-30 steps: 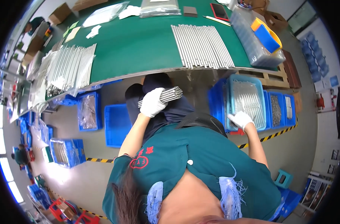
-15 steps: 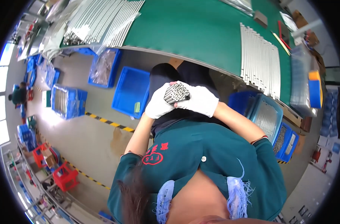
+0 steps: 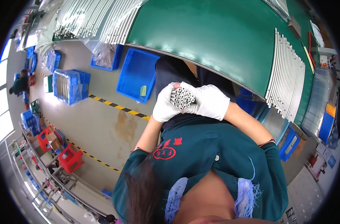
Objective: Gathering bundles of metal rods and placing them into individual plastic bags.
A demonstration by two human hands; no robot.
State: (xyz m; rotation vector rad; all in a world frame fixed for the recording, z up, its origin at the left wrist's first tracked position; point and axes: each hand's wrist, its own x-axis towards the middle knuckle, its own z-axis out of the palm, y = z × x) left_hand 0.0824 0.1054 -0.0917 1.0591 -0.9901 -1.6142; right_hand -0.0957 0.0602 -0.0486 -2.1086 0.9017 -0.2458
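Between my two gloved hands, over my lap, is a bundle of thin metal tubes point(image 3: 183, 98), its round hollow ends facing up toward me. My left hand point(image 3: 165, 102), in a white glove with bare fingertips, wraps the bundle from the left. From the other side my right hand point(image 3: 211, 101), gloved alike, closes round it. The lower length of the tubes is hidden by the hands. On the green table to the right lies a row of similar metal tubes point(image 3: 286, 74), side by side. A larger spread of tubes point(image 3: 84, 18) lies at the far left, partly under clear plastic.
The green table's point(image 3: 203, 33) near edge runs just beyond my knees. An empty-looking blue bin point(image 3: 134, 74) stands on the floor to the left, beside a bin with plastic wrap point(image 3: 104, 58). Red stools point(image 3: 70, 158) stand farther left. A person point(image 3: 20, 84) is at the far left.
The view has shifted, so the table and its tubes appear farther right. Both hands still grip the bundle, whose ends now face more directly up.
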